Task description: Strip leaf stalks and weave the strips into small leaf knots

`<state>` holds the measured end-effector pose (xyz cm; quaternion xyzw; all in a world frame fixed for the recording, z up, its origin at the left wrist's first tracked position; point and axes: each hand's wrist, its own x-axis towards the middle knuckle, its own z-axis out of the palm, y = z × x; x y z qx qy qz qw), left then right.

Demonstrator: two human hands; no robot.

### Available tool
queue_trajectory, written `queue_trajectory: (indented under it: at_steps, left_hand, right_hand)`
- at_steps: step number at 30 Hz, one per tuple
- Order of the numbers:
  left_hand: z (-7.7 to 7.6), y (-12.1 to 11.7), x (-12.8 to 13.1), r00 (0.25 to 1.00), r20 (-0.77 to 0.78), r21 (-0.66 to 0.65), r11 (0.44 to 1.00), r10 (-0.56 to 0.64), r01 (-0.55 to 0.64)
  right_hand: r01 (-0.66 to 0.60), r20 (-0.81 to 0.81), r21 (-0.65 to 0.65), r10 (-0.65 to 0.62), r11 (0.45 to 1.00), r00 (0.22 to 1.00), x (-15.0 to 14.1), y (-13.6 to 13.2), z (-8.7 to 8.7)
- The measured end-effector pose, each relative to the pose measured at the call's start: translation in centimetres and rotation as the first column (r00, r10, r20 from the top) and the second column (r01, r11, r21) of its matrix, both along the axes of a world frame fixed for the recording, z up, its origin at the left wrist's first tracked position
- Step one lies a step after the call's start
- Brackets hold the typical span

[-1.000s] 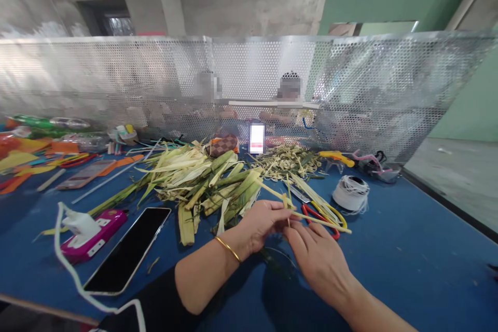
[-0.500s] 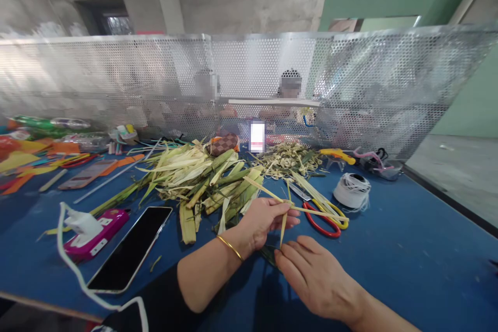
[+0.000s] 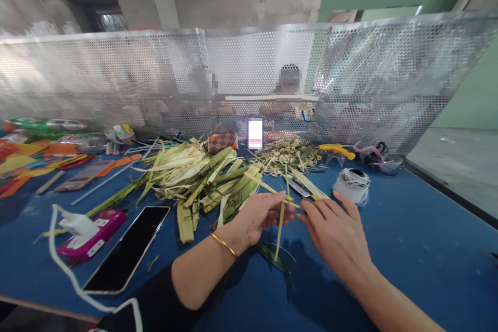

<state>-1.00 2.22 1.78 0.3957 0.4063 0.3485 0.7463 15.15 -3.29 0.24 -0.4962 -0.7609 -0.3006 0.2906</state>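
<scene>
Several narrow husk strips point(image 3: 280, 228) cross each other over the table, with one pale end hanging down. My left hand point(image 3: 262, 215), with a gold bangle at the wrist, pinches them where they cross. My right hand point(image 3: 334, 233) is closed on the strip that points right, fingertips at its end; its fingers hide part of that strip. Just beyond the hands lie scissors point(image 3: 298, 188), their handles mostly covered by my right hand. A pile of corn husks point(image 3: 202, 176) spreads to the left of the strips. Green leaf scraps point(image 3: 270, 257) rest below my hands.
White string point(image 3: 352, 185) stands at right, near a yellow glue gun point(image 3: 336, 151). A heap of husk trimmings point(image 3: 290, 155) lies at the back. On the left are a phone point(image 3: 128, 249) and a purple power strip point(image 3: 91, 236). A perforated metal screen point(image 3: 155, 72) borders the table, people behind it.
My right hand has let go of the downward strip, moved up and right, and taken the right-pointing strip. My left hand still holds the crossing. The view has shifted slightly.
</scene>
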Motion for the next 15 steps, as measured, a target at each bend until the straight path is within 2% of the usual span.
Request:
queue_trajectory:
  at_steps: [3, 6, 10, 15]
  left_hand:
    - [-0.3, -0.12, 0.25, 0.995, -0.1, 0.059, 0.998, 0.031, -0.026]
    - [-0.73, -0.08, 0.58, 0.986, -0.16, 0.125, 0.992, 0.046, -0.026]
    - [-0.89, 0.09, 0.86, 0.99, -0.132, 0.12, 0.992, 0.051, -0.035]
    - [-1.02, 0.1, 0.88, 0.992, -0.1, 0.123, 0.99, 0.083, -0.07]
  right_hand:
    - [-0.021, 0.04, -0.075, 0.024, 0.997, 0.999, 0.15, 0.37, -0.28]
    - [-0.086, 0.013, -0.105, 0.088, 0.991, 0.996, 0.02, 0.24, -0.33]
    - [-0.158, -0.076, -0.164, 0.147, 0.974, 0.986, 0.27, -0.06, 0.2]
    - [-0.222, -0.229, -0.3, 0.156, 0.928, 0.961, 0.66, -0.17, 0.4]
